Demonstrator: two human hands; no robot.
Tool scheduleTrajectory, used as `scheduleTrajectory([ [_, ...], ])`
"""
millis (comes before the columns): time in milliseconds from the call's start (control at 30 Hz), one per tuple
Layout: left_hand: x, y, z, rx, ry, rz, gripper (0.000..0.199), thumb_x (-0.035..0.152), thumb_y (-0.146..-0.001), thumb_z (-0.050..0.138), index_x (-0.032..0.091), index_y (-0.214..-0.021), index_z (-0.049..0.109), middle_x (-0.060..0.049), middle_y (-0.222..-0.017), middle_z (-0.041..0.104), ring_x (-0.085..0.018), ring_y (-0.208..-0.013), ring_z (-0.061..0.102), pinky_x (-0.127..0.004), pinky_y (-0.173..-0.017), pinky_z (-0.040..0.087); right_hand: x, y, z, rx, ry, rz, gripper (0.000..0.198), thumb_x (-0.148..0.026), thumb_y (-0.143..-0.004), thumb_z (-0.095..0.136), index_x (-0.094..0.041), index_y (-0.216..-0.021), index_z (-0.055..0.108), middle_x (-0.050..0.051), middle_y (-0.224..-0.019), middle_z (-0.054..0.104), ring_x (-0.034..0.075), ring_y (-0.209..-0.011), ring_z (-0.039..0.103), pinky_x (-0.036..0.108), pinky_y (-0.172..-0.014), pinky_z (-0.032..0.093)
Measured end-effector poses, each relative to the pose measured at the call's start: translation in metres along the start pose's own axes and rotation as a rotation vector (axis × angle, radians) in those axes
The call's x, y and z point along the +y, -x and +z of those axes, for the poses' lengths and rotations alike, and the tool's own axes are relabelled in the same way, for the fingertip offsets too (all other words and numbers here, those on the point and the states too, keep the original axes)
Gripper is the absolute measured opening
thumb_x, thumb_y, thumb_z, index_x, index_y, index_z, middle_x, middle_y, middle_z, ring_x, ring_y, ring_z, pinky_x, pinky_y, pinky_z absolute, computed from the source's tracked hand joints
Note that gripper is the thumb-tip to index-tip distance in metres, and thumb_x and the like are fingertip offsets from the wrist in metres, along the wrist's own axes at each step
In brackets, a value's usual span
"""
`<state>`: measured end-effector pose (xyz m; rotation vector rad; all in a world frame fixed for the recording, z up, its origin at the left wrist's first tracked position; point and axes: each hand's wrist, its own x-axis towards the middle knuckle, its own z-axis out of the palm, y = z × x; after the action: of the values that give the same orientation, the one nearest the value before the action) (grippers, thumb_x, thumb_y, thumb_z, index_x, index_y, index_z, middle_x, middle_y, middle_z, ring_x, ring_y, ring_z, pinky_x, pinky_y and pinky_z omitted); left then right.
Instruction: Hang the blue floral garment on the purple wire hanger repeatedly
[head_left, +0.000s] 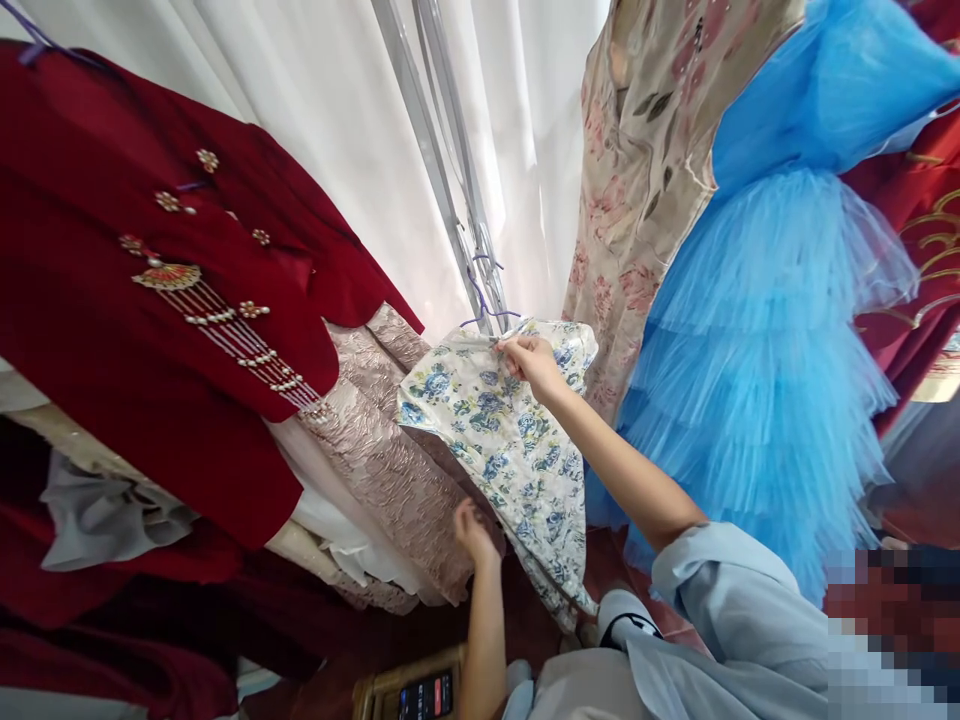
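Observation:
A white dress with blue flowers and green leaves (pixel 517 440) hangs in front of me from a purple hanger (pixel 484 310). My right hand (pixel 529 362) pinches the dress at its neckline, just below the hanger. Lower down and to the left, my left hand (pixel 474 535) is held with its fingers curled, close to the dress's left edge and in front of a pink textured garment (pixel 405 460). Whether those fingers have hold of any cloth is hidden.
Dark red clothing with beaded ornaments (pixel 225 250) hangs at left. To the right hang a beige floral dress (pixel 622 200) and a blue tiered tulle dress (pixel 757 380). Metal poles (pixel 439 140) stand before a white curtain (pixel 315 100). A phone (pixel 426 697) lies at the bottom.

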<state>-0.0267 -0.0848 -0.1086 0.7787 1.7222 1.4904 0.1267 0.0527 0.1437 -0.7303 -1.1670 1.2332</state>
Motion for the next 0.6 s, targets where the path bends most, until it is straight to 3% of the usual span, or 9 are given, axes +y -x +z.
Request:
scheduleTrajectory([
  [67, 0.05, -0.022, -0.011, 0.269, 0.075, 0.197, 0.03, 0.033, -0.101, 0.032, 0.022, -0.115, 0.056, -0.008, -0.1, 0.06, -0.021, -0.092, 0.062, -0.036, -0.081, 0.052, 0.003, 0.007, -0.005, 0.003, 0.033, -0.014, 0.02, -0.034, -0.077, 0.067, -0.016, -0.073, 0.062, -0.006, -0.043, 0.047, 0.007, -0.037, 0.036, 0.021, -0.038, 0.025],
  [100, 0.082, -0.029, -0.013, 0.299, 0.123, 0.369, 0.025, 0.037, -0.098, 0.043, 0.021, -0.112, 0.058, -0.007, -0.097, 0.06, -0.02, -0.088, 0.061, -0.033, -0.079, 0.051, 0.004, 0.01, -0.006, 0.006, 0.05, -0.021, 0.02, -0.035, -0.078, 0.067, -0.016, -0.072, 0.062, -0.006, -0.043, 0.047, 0.007, -0.037, 0.036, 0.021, -0.038, 0.026],
  [167, 0.149, -0.034, -0.007, 0.137, 0.113, 0.673, 0.026, 0.039, -0.096, 0.052, 0.02, -0.109, 0.062, -0.007, -0.098, 0.062, -0.019, -0.087, 0.062, -0.031, -0.078, 0.051, 0.004, 0.012, -0.007, 0.016, 0.078, -0.033, 0.02, -0.035, -0.078, 0.066, -0.016, -0.073, 0.062, -0.006, -0.043, 0.047, 0.007, -0.037, 0.037, 0.021, -0.039, 0.028],
  [233, 0.211, -0.035, 0.01, -0.108, -0.052, 0.902, 0.029, 0.038, -0.099, 0.052, 0.022, -0.118, 0.065, -0.007, -0.097, 0.064, -0.018, -0.085, 0.062, -0.03, -0.077, 0.051, 0.004, 0.014, -0.007, 0.025, 0.096, -0.05, 0.018, -0.033, -0.078, 0.065, -0.016, -0.073, 0.063, -0.006, -0.042, 0.048, 0.008, -0.037, 0.037, 0.021, -0.039, 0.028],
  [300, 0.257, -0.037, 0.03, -0.274, -0.29, 1.102, 0.033, 0.031, -0.101, 0.049, 0.023, -0.129, 0.063, -0.007, -0.099, 0.066, -0.019, -0.087, 0.062, -0.031, -0.08, 0.051, 0.003, 0.014, -0.007, 0.021, 0.109, -0.072, 0.017, -0.031, -0.078, 0.064, -0.015, -0.072, 0.063, -0.006, -0.042, 0.048, 0.008, -0.037, 0.037, 0.021, -0.04, 0.028],
  [367, 0.282, -0.046, 0.047, -0.329, -0.511, 1.224, 0.032, 0.025, -0.1, 0.048, 0.022, -0.127, 0.066, -0.008, -0.099, 0.065, -0.021, -0.089, 0.062, -0.032, -0.082, 0.049, 0.003, 0.014, -0.009, 0.004, 0.122, -0.09, 0.018, -0.032, -0.079, 0.064, -0.015, -0.072, 0.062, -0.005, -0.042, 0.049, 0.008, -0.037, 0.037, 0.021, -0.04, 0.029],
  [433, 0.289, -0.057, 0.058, -0.342, -0.641, 1.286, 0.026, 0.022, -0.099, 0.05, 0.02, -0.114, 0.07, -0.009, -0.097, 0.064, -0.022, -0.09, 0.061, -0.033, -0.082, 0.048, 0.004, 0.013, -0.012, 0.001, 0.124, -0.097, 0.02, -0.034, -0.08, 0.064, -0.016, -0.072, 0.062, -0.005, -0.042, 0.049, 0.008, -0.037, 0.037, 0.021, -0.04, 0.029],
  [600, 0.277, -0.067, 0.062, -0.326, -0.513, 1.369, 0.022, 0.027, -0.101, 0.047, 0.019, -0.093, 0.066, -0.008, -0.09, 0.063, -0.021, -0.089, 0.06, -0.031, -0.08, 0.046, 0.016, 0.01, -0.011, 0.02, 0.085, -0.088, 0.024, -0.036, -0.077, 0.066, -0.018, -0.064, 0.056, -0.007, -0.041, 0.044, 0.007, -0.037, 0.035, 0.021, -0.041, 0.027],
])
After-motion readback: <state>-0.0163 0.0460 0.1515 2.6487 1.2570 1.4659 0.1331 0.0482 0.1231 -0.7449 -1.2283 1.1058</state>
